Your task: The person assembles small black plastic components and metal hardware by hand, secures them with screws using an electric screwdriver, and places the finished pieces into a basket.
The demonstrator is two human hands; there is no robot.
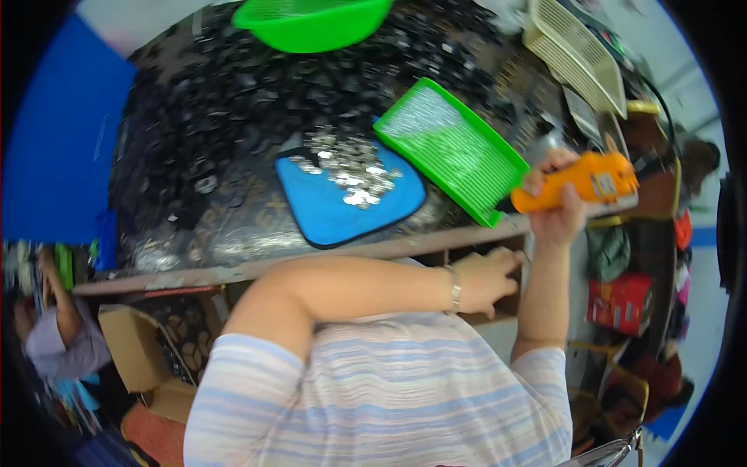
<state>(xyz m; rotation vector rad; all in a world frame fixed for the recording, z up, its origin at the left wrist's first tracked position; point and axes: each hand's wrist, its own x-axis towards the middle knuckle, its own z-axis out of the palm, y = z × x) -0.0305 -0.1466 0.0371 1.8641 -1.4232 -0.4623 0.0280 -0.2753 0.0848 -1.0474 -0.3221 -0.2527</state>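
Note:
My right hand [562, 206] is raised at the right end of the table, its fingers wrapped round an orange handheld tool [583, 184] with a pale label. What kind of tool it is, I cannot make out. Across my body reaches the left forearm, with a bracelet at the wrist. My left hand [489, 282] is at an open compartment [510, 302] under the table edge, fingers spread and nothing visible in them. Close by the orange tool lies a green ribbed tray [459, 148]. Left of that tray, a pile of small shiny metal pieces [354, 167] rests on a blue mat [327, 214] with dark edging.
Many small black pieces [226, 101] cover the far part of the dark table [241, 214]. A green basket [311, 27] stands at the back, a cream basket [580, 54] at the far right. An opened cardboard box [132, 350] is below left. Another person [66, 335] is at the left.

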